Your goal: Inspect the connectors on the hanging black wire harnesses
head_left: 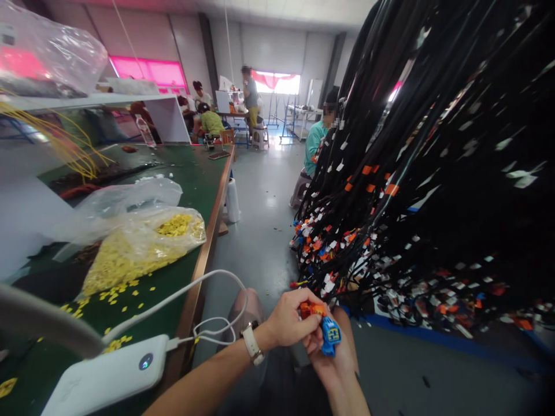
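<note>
My two hands meet low in the middle of the view, above my lap. My left hand [289,319], with a watch on its wrist, pinches an orange connector [310,309]. Below it, my right hand [333,358] curls around a blue connector [331,334] that touches the orange one. Both connectors belong to black cables that run up into a large hanging bundle of black wire harnesses [425,173] with white, orange and blue tags on my right.
A green workbench [197,179] runs along my left with a clear bag of small yellow parts [139,245], loose yellow parts, a white power bank [108,378] and its cable. People sit and stand at the far end of the grey-floored aisle [260,219].
</note>
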{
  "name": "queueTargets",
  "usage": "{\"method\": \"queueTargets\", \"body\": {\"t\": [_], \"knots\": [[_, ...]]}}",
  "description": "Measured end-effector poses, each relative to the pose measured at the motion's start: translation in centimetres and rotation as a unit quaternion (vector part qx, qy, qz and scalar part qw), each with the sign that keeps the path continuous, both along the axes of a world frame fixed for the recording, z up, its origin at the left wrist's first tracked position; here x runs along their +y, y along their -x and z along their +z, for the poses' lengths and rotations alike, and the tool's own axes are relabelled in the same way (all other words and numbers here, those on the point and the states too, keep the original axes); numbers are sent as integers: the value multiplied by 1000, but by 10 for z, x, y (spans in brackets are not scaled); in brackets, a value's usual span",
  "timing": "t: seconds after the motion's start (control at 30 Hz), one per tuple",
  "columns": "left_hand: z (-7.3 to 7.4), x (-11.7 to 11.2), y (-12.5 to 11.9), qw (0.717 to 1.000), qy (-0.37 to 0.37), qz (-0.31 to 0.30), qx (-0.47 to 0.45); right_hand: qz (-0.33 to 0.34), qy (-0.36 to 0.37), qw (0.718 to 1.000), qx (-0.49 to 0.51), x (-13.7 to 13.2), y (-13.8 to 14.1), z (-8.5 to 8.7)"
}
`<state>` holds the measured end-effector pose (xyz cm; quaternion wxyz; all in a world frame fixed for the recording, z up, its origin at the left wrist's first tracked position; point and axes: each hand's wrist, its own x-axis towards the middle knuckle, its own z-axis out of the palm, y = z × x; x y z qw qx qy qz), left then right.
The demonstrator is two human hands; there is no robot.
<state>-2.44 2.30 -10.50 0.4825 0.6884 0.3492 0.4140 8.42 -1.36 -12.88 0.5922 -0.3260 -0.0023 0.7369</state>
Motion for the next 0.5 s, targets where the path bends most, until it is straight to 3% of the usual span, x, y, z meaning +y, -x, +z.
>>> {"method": "queueTargets", "body": {"t": [0.13,0.2,0.37,0.5], "knots": [[-5,2,-2,978,177,-61,-87,-15,-11,1000,-23,-1,2,2],[-8,4,-2,963,224,-87,-124,-14,-14,999,-34,-2,0,3],[-9,6,-2,957,244,-69,-143,11,8,1000,-24,-2,-6,-1],[-7,5,-3,966,219,-26,-135,18,24,998,-46,-4,-6,-5]]}}
